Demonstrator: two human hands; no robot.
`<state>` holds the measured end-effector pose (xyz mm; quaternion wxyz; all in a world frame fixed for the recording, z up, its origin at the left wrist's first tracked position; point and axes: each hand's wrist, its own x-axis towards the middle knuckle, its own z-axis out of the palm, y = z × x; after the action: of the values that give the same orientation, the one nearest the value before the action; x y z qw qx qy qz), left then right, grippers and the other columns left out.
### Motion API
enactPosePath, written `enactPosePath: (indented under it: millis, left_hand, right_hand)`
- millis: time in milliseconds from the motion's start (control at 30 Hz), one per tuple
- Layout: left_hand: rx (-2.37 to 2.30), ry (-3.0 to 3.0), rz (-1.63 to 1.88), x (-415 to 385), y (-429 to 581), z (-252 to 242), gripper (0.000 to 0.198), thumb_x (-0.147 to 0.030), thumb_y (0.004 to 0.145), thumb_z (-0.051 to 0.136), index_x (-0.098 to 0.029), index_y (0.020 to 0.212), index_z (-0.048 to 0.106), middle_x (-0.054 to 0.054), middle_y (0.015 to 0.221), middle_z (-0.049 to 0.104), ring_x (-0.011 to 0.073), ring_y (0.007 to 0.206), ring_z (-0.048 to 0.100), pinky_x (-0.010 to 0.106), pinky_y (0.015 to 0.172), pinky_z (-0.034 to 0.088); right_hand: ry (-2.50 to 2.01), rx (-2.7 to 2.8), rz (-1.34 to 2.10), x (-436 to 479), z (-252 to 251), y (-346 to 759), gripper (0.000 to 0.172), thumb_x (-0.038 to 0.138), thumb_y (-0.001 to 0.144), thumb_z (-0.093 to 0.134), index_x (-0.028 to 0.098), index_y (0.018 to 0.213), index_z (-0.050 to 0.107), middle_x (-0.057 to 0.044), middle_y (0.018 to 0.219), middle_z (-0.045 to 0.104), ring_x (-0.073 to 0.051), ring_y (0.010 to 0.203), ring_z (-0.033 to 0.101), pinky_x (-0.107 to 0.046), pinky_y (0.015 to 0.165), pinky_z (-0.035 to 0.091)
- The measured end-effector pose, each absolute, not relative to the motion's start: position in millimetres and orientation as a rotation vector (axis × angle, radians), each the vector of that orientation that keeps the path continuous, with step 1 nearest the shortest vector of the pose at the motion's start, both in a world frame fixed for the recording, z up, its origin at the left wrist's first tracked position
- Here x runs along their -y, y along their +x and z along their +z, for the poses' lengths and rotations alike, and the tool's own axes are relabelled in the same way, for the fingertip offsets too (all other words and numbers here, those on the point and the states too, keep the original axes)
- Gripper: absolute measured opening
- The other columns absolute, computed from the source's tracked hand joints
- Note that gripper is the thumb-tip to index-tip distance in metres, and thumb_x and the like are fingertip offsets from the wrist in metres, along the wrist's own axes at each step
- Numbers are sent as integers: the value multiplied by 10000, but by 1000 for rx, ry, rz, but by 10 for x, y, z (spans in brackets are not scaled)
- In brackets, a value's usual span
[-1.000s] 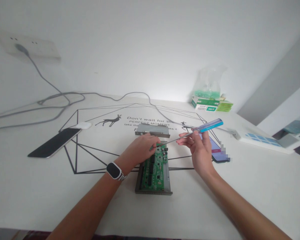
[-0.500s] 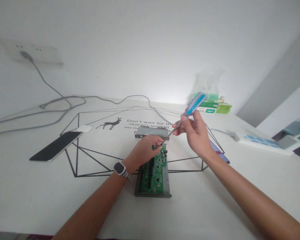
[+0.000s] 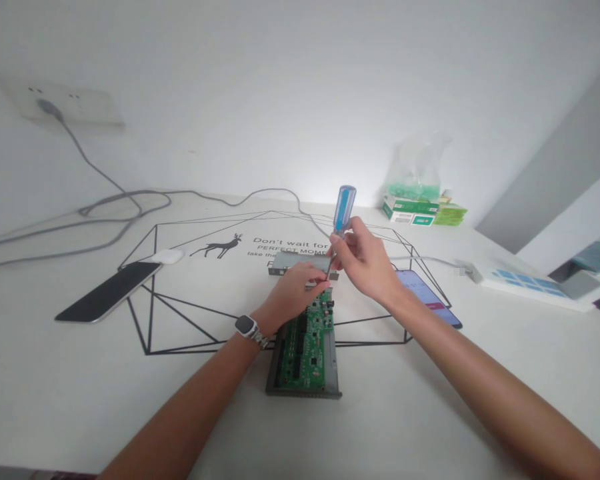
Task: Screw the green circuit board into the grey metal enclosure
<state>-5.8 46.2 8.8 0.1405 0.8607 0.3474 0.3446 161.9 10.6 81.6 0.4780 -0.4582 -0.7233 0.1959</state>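
Note:
A green circuit board [image 3: 307,353] lies in a grey metal tray [image 3: 303,393] in front of me. My right hand [image 3: 363,257] grips a screwdriver [image 3: 344,210] with a clear and blue handle, its shaft pointing down, nearly upright. My left hand [image 3: 297,287], below a wrist with a watch [image 3: 246,325], is over the far end of the board, fingertips pinched at the screwdriver's tip. Whatever small thing those fingers may hold is hidden. Just behind them lies a grey metal cover [image 3: 293,260].
On the left are a dark phone [image 3: 107,293] and a white mouse-like object [image 3: 169,257]. A lit phone [image 3: 430,300] lies right, under my forearm. Green boxes [image 3: 413,208] with a plastic bag, a white power strip [image 3: 525,283] and a grey cable [image 3: 225,200] are farther back.
The screwdriver has swung from a slant to nearly upright, and my right hand has moved left. My left fingertips have shifted slightly right and up, staying by the tip.

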Motion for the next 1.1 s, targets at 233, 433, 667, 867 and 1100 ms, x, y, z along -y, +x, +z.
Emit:
enactPosePath:
  millis: [233,433,667,867,1100]
  left_hand:
    - [-1029,2471,965,-446,-70,101,187,-278,932,619,-183,835,748,31,817,693,200,825,618,332,789,476]
    - [-1044,2433,959,-470,-67,75,185,-289,928,625,-181,867,762,38,857,720,204,854,630,332,799,477]
    - [-1037,2427,948,-469,-73,84,196,-282,923,622,-172,862,773,47,851,727,206,852,636,319,791,480]
    - [-1003,2484,764,-563,-141,194,184,-277,885,607,-198,804,752,34,847,749,196,804,651,301,736,476]
    - [-871,2330,792,-611,-58,384,152,-300,825,645,-186,725,646,-22,698,699,152,654,614,265,637,462]
  right_hand:
    - [-1087,1767,467,-128,807,1639,237,411,970,538,258,869,388,2,739,684,-143,583,653,-301,602,503]
    - [-1105,1779,428,-131,824,1660,253,415,961,552,258,850,387,2,713,673,-144,564,620,-307,584,476]
    - [-1106,1790,405,-148,827,1678,255,413,958,546,255,836,388,-3,716,667,-147,562,609,-322,594,476]
    - [-1098,1794,385,-171,815,1693,248,425,961,546,253,844,411,-3,708,662,-147,571,600,-320,590,481]
    - [-1083,1783,442,-179,803,1687,256,412,955,556,258,828,395,6,696,635,-145,569,589,-324,577,474]
